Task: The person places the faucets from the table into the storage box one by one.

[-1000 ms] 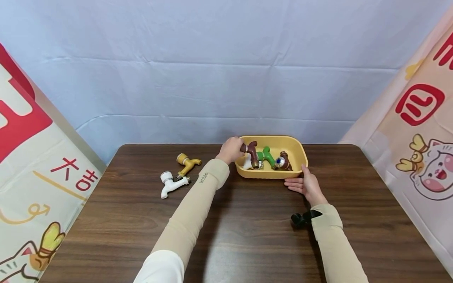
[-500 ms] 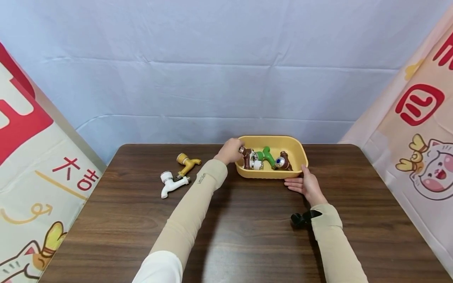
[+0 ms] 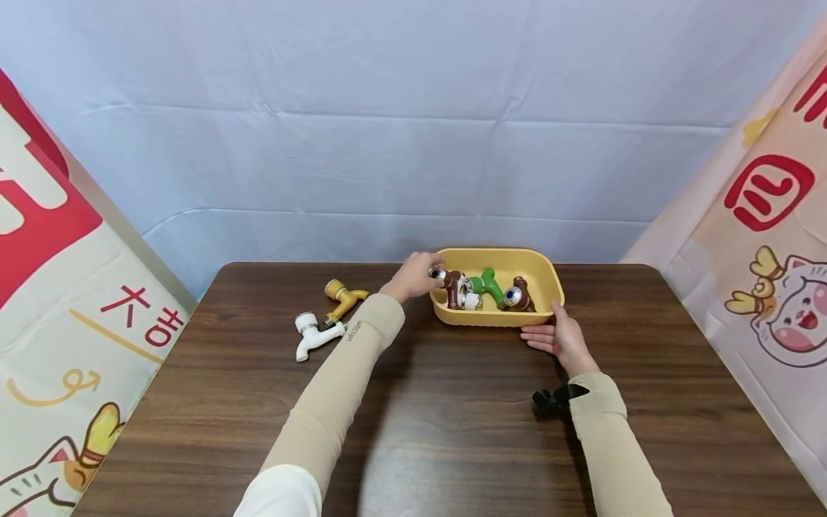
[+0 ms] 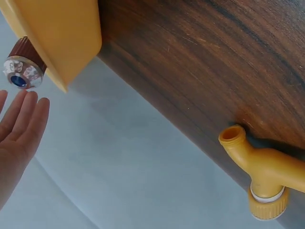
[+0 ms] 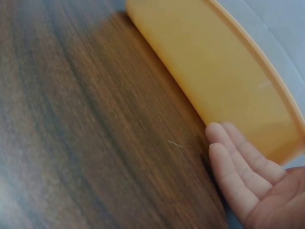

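Desk, dark and wood-grained, carries a yellow basin near its far edge; light gleams on the surface before the basin. Creased pale-blue cloth hangs behind the basin, with a red-lettered banner well to its left and a cartoon banner well to its right. Inside the basin are a brown tap at the left end, a green tap mid-basin and a darker tap rightward. By the basin's left end, the left hand is relaxed, fingers extended beside the brown tap's knob. The right hand rests straight fingers against the basin's front-right wall, thumb at the rim. Left of the basin lie a yellow tap and a white tap.
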The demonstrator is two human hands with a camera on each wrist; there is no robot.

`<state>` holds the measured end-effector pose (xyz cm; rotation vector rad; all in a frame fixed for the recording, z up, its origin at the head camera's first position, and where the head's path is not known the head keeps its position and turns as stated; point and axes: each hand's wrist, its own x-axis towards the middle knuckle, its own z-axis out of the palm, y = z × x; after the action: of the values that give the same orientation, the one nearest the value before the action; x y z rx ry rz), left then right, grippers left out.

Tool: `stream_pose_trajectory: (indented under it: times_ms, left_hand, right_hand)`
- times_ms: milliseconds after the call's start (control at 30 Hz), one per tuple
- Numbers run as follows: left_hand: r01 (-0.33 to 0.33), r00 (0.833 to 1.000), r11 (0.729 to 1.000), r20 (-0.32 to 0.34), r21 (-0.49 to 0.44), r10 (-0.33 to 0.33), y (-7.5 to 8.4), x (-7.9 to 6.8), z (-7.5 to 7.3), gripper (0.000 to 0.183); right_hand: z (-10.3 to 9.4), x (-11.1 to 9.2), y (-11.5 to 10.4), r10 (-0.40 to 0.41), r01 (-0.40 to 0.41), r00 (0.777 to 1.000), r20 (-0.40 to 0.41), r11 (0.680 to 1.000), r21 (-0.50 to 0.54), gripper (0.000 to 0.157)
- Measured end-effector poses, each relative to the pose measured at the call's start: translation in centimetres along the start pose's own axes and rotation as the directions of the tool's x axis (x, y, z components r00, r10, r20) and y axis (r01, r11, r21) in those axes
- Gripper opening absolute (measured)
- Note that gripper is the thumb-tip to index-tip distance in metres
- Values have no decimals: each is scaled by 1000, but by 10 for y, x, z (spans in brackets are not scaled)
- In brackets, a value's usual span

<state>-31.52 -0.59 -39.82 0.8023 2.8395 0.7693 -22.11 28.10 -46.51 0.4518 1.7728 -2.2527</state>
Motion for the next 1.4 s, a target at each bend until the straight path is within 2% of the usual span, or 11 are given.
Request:
stream_pose_trajectory:
  times_ms: [233, 533, 667, 900, 1167, 1267, 1400]
  left_hand:
    - [-56, 998, 997, -34, 43, 58, 2, -10, -4, 46]
    - [-99, 993, 994, -65, 35, 101, 3, -23, -14, 43]
    - [-128, 988, 991, -96, -32, 124, -4, -27, -17, 42]
    - [-108, 989, 975, -122, -194, 85, -18, -39, -24, 37]
    - [-107, 986, 954, -151, -281, 66, -25, -54, -33, 35]
    - [-106, 986, 957, -153, -271, 66, -29, -60, -35, 36]
    - [-99, 986, 985, -145, -142, 78, -36, -68, -36, 39]
  right_hand:
    - [-1, 1, 0, 8, -8, 1000, -5, 1000, -7, 70]
    - [0, 3, 3, 11, -10, 1000, -7, 1000, 3, 72]
    - [0, 3, 3, 10, -10, 1000, -5, 1000, 4, 71]
    - [1, 2, 1, 10, -10, 1000, -10, 1000, 2, 69]
    - [2, 3, 2, -10, 10, 1000, -11, 999, -31, 68]
    - [2, 3, 2, -7, 7, 1000, -11, 1000, -23, 68]
    - [2, 3, 2, -2, 2, 1000, -11, 1000, -15, 68]
